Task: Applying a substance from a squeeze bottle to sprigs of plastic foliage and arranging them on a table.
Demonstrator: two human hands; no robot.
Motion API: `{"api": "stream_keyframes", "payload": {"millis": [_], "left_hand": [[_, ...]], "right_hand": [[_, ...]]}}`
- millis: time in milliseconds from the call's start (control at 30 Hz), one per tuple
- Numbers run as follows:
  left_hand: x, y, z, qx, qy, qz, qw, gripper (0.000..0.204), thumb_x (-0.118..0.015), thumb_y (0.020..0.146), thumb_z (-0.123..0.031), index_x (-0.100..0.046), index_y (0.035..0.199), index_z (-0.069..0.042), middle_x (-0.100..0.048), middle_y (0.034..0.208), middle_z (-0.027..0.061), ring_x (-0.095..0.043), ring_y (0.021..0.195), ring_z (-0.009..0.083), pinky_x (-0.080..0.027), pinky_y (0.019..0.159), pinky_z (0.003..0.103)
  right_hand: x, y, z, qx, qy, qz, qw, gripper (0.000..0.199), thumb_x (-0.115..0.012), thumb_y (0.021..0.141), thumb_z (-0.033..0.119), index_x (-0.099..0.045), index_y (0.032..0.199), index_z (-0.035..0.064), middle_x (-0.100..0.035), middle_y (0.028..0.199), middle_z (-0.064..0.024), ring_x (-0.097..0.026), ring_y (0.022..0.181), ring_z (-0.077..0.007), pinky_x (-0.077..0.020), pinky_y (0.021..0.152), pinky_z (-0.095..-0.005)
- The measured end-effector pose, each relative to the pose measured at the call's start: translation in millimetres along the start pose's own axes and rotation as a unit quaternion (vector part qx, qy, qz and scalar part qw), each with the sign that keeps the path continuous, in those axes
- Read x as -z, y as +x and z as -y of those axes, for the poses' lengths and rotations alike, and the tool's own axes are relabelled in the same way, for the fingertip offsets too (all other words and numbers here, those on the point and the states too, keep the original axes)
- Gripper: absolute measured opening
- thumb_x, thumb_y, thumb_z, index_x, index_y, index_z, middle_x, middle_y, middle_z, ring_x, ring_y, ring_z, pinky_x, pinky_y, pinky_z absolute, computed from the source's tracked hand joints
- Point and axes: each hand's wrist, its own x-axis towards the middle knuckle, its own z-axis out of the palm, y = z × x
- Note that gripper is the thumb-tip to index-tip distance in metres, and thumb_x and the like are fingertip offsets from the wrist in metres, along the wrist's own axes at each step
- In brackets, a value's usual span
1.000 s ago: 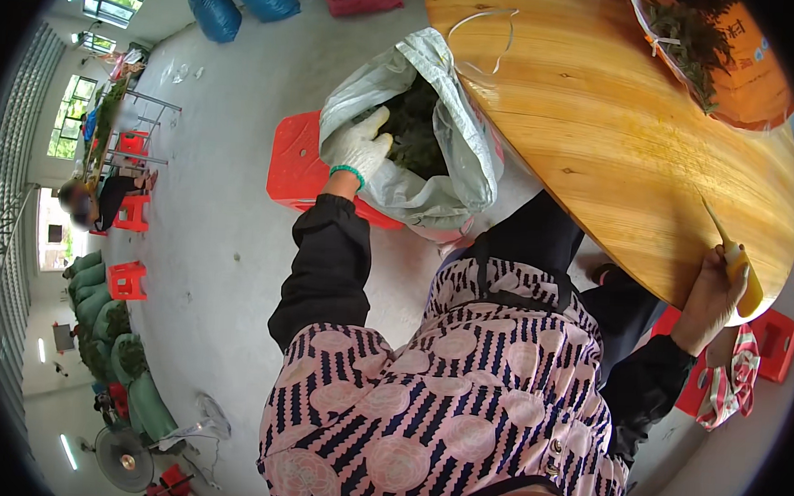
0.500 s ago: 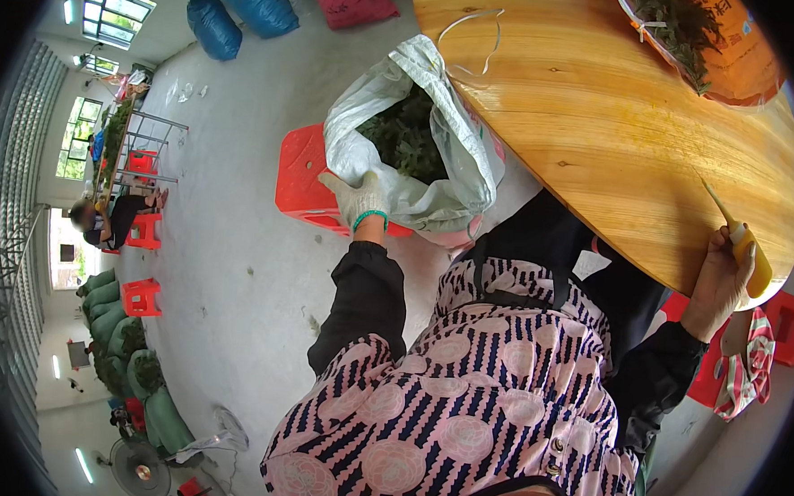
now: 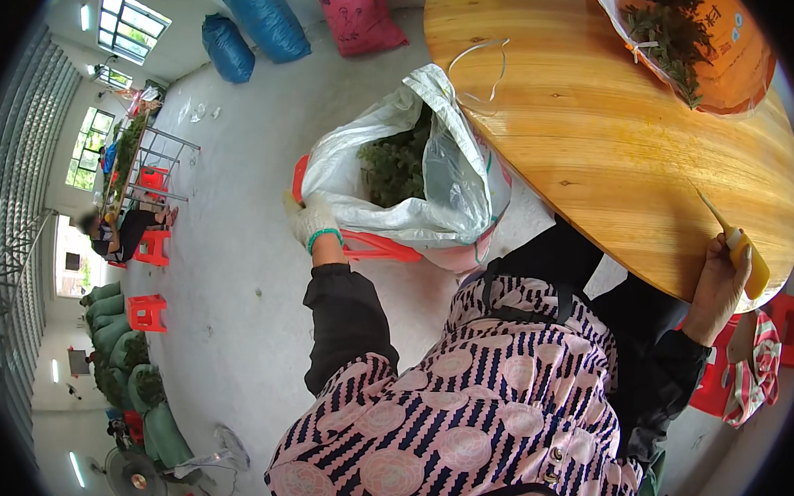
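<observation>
1. Gloved and closed, the left hand [image 3: 311, 221] grips the near rim of the white woven sack [image 3: 392, 171] at about nine o'clock of the sack's mouth, fingers curled over the edge.
2. Over at four o'clock of the round table, the bare right hand [image 3: 718, 287] is wrapped round the yellow handle of a knife [image 3: 736, 248], its thin blade pointing up across the wood towards eleven o'clock.
3. Between the two arms sits the person's own pink-and-navy patterned top [image 3: 460, 413], with dark sleeves running out to each hand.
4. That sack stands open, full of green leafy stems [image 3: 392, 162], leaning against the wooden table [image 3: 600, 142] at its eight o'clock edge, and resting on a red plastic stool [image 3: 375, 245].
5. At one o'clock on the table lies a clear bag [image 3: 695, 39] holding more green sprigs over something orange.
6. Further out, at twelve o'clock on the grey floor, two blue sacks [image 3: 266, 12] and a pink sack [image 3: 360, 13].
7. Far off at nine o'clock, another person [image 3: 115, 229] sits by more red stools [image 3: 147, 311].
</observation>
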Motion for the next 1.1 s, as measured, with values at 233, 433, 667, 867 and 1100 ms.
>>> {"api": "stream_keyframes", "payload": {"millis": [233,433,667,867,1100], "left_hand": [[-42.2,-104.6,-140.8,-0.322,0.221,0.193,0.9,0.041,-0.066,0.093,-0.013,-0.065,0.131,0.003,-0.067,0.132,0.0227,-0.064,0.122,0.0349,-0.046,0.109,0.04],[-140.3,-88.5,-130.5,-0.181,0.652,0.403,0.616,0.043,-0.053,0.094,-0.034,-0.073,0.124,-0.01,-0.067,0.135,0.0156,-0.061,0.127,0.0372,-0.048,0.107,0.045],[-186.1,19.0,-19.9,-0.166,0.574,0.526,0.605,0.054,-0.062,0.093,-0.034,-0.058,0.142,-0.011,-0.061,0.143,0.0168,-0.061,0.125,0.0342,-0.051,0.102,0.046],[-192.5,50.5,-73.3,0.145,0.047,0.414,0.897,0.046,-0.066,0.098,-0.037,-0.055,0.137,-0.016,-0.062,0.113,0.0105,-0.064,0.101,0.0285,-0.055,0.082,0.044],[-159.3,-6.2,-134.0,-0.038,0.398,0.511,0.761,0.038,-0.068,0.097,-0.043,-0.076,0.113,-0.009,-0.074,0.093,0.0091,-0.07,0.074,0.02,-0.056,0.064,0.035]], "right_hand": [[-2.4,-5.1,4.6,-0.002,-0.021,0.006,1.0,0.029,-0.068,0.101,0.016,-0.06,0.123,-0.0016,-0.068,0.114,-0.0148,-0.064,0.099,-0.0264,-0.0522,0.084,-0.037],[-1.2,-2.0,4.2,0.002,-0.017,-0.024,1.0,0.029,-0.068,0.101,0.016,-0.06,0.122,-0.0027,-0.068,0.113,-0.015,-0.063,0.098,-0.027,-0.052,0.085,-0.0369],[1.0,-8.5,0.3,0.011,-0.029,-0.023,0.999,0.034,-0.068,0.101,0.017,-0.06,0.125,-0.0042,-0.066,0.115,-0.0152,-0.062,0.1,-0.026,-0.0511,0.085,-0.0364],[-5.7,-13.7,7.2,0.035,-0.041,-0.022,0.998,0.033,-0.068,0.101,0.019,-0.061,0.124,-0.0029,-0.067,0.112,-0.0143,-0.063,0.098,-0.0252,-0.0523,0.083,-0.0358],[-19.1,-24.0,-4.7,0.009,-0.027,-0.08,0.996,0.03,-0.068,0.101,0.022,-0.064,0.122,0.0013,-0.069,0.107,-0.009,-0.062,0.095,-0.0203,-0.0519,0.08,-0.034]]}}
